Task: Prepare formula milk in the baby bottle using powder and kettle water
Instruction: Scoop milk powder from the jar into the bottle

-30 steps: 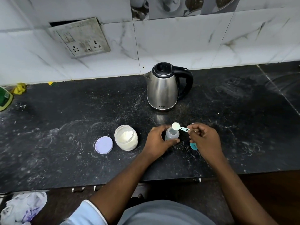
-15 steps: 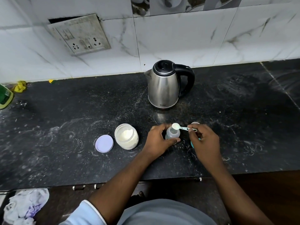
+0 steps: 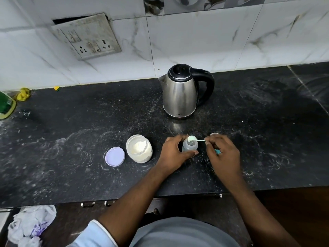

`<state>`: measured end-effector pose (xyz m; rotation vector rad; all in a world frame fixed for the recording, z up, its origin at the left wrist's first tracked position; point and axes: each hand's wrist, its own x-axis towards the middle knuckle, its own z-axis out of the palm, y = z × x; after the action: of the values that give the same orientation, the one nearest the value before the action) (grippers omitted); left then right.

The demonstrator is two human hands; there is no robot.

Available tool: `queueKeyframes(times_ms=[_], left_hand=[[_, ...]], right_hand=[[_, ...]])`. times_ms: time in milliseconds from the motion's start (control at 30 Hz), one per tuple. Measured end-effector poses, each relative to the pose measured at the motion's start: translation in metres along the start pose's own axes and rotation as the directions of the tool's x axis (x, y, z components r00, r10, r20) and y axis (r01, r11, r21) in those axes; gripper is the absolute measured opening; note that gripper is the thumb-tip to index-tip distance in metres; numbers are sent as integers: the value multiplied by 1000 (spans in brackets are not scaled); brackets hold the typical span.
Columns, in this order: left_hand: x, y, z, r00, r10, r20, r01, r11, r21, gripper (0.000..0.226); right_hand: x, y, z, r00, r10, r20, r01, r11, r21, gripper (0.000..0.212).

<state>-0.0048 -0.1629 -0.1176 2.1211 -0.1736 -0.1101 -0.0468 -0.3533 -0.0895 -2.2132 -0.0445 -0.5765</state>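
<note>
Teal cap (image 3: 217, 152) mostly behind right hand (image 3: 223, 157)

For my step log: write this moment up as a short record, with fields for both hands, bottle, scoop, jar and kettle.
left hand: grips the baby bottle, which stands upright on the counter
right hand: pinches the handle of the scoop
scoop: bowl over the bottle's open mouth
powder jar: open, left of the bottle, white powder inside
jar lid: flat on the counter, left of the jar
kettle: lid closed, behind the bottle, untouched
</note>
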Motion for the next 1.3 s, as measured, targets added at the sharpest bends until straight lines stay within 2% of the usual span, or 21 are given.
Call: queueKeyframes(times_ms=[300,1000,1100,1167,1300], left_hand=[[-1,2,-1,1000,-21,-1,21,1000,-4,53],[-2,2,0,1000,-28,-5,28,1000,15,55],[-1,1,0,999,-35,-5,35,999,26,55],[0,2,0,999,-40,4,40,999,35,55],[-1,3,1,999,-32,25,30,997,67,57]], right_hand=[[-3,1,0,999,-47,-13,47,998,-30,14],[-8,9,3,996,-72,-44,73,997,37,14],[-8,9,4,999,8,-42,-5,997,81,20],[-8,7,5,991,132,-34,-125,979,161,23],[-1,5,2,886,449,118,-458,805,376,24]])
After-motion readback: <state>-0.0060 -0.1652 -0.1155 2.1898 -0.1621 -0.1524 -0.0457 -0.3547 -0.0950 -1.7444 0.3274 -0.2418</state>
